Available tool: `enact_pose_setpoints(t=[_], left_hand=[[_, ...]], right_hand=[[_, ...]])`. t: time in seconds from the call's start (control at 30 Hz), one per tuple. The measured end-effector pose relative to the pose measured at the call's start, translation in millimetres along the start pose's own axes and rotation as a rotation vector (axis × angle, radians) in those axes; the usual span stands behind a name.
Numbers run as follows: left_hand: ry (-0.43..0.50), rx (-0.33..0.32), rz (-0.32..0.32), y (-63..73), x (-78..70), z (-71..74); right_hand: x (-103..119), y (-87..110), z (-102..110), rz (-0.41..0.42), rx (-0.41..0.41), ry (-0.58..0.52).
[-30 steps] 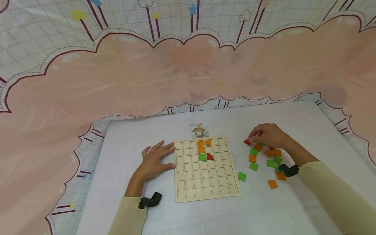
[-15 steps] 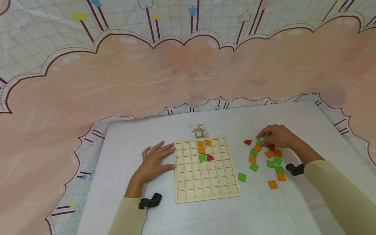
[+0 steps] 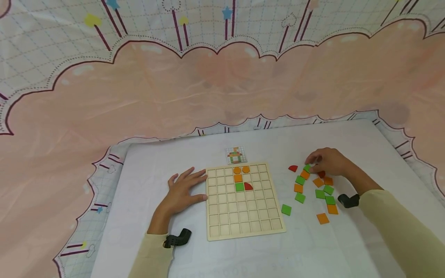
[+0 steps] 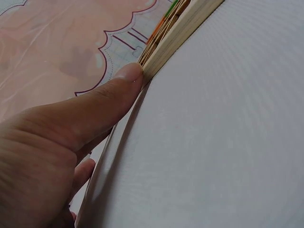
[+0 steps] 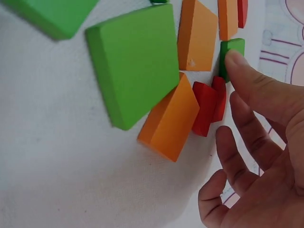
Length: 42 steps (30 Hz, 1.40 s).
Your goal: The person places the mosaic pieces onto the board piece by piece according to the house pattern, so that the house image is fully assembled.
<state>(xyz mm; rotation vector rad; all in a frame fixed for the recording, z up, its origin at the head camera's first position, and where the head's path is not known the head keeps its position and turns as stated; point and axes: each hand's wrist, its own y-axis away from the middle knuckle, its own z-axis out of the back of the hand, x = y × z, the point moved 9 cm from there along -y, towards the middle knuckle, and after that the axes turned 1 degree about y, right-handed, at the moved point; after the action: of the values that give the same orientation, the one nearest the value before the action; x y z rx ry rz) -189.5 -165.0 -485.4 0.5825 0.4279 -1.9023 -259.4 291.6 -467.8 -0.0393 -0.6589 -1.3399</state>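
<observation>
My left hand [image 3: 185, 193] lies with fingers spread and touches the left edge of a wooden grid board [image 3: 222, 216]; its thumb [image 4: 114, 92] meets the rim in the left wrist view. My right hand [image 3: 326, 162] is over the loose pieces to the right, pinching a small green square tile [image 5: 235, 46] between thumb and index finger. Its other fingers are loosely bent. On the board sit two orange round pieces [image 3: 237, 170], an orange square [image 3: 238, 178], a green square [image 3: 240, 187] and a red quarter-circle [image 3: 248, 186].
A small pattern card [image 3: 236, 155] lies beyond the board. Several loose green and orange squares [image 3: 322, 218] lie to the right, with a red quarter-circle [image 3: 293, 168] at the far side. Other red pieces [image 5: 204, 109] are beside my right hand. A white tabletop [image 3: 167, 154] carries everything.
My right hand has moved right, away from the red quarter-circle at the far side, to the green tile. The left hand and board have stayed put.
</observation>
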Motion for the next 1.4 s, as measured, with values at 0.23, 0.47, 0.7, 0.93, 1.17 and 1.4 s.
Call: enact_pose_setpoints(t=[0.23, 0.47, 0.7, 0.93, 1.17, 1.4], left_hand=[[0.015, -0.007, -0.003, 0.3, -0.9, 0.9], [0.011, 0.001, 0.001, 0.5, 0.9, 0.0], [0.010, -0.008, -0.009, 0.7, 0.3, 0.5], [0.005, -0.023, -0.028, 0.3, -1.1, 1.5], [-0.002, 0.014, 0.004, -0.2, 0.9, -0.7], [-0.004, -0.005, -0.006, 0.0, 0.7, 0.2]], right_hand=[[-15, -2.4, 0, -0.052, 0.028, -0.038], [-16, -0.4, 3, -0.080, 0.016, -0.080], [11, -2.3, 1, -0.044, -0.018, -0.161], [45, -7.7, -13, 0.013, 0.003, -0.177], [83, -18.3, -31, 0.109, 0.028, -0.218], [127, -28.6, -54, 0.138, 0.038, -0.215]])
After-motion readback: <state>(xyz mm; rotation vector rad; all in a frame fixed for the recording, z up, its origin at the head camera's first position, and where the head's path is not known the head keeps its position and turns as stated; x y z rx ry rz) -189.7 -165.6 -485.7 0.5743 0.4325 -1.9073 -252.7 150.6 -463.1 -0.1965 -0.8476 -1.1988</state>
